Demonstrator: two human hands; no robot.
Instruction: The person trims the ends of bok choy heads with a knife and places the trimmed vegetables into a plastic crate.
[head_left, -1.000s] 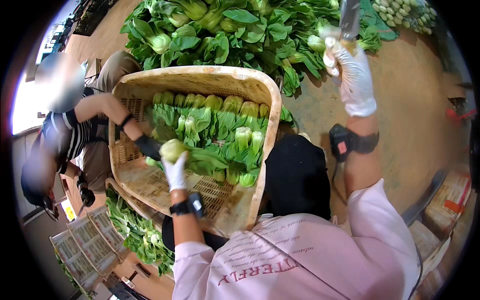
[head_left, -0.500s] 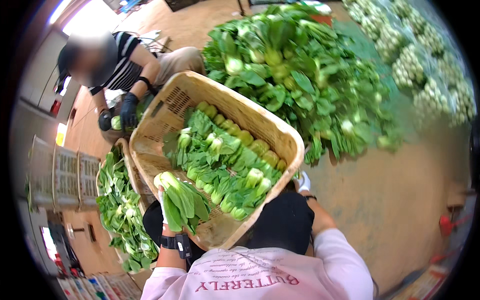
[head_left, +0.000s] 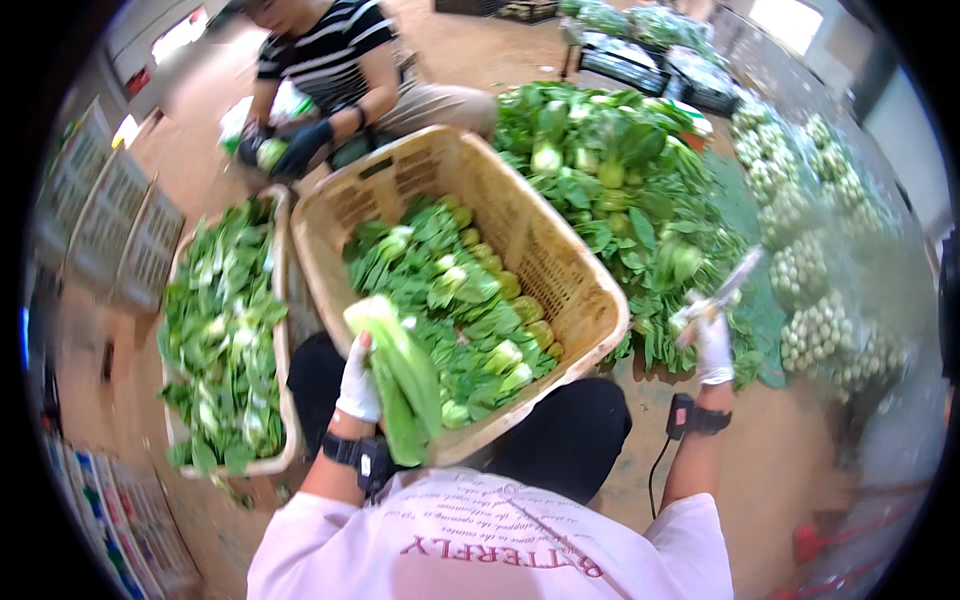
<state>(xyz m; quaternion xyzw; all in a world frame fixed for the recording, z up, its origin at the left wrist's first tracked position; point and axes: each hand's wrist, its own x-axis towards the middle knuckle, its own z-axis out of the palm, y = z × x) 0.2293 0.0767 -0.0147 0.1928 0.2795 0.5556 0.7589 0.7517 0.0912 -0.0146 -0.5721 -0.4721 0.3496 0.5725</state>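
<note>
My left hand (head_left: 362, 385), in a white glove, is closed around a head of bok choy (head_left: 402, 375), its pale base up and its leaves hanging. The bunch is over the near left corner of a tan plastic crate (head_left: 560, 250). Inside the crate, rows of bok choy (head_left: 445, 290) lie packed. Out to the right, my right hand (head_left: 710, 345), also gloved, is closed on a knife (head_left: 738, 278) whose blade points up and right. That hand is beside a large heap of loose bok choy (head_left: 600, 180). Motion blurs its fingers a little.
A second crate (head_left: 290, 410) full of leafy greens stands at my left. Beyond it, a co-worker (head_left: 335, 70) in dark gloves handles a green vegetable. Bagged pale round produce (head_left: 800, 260) lies at the right. Several white crates (head_left: 120, 220) stand far left.
My right hand has come out from beside the crate's near right corner toward the heap, bringing the knife into view. My left hand still holds the bok choy. The view has shifted.
</note>
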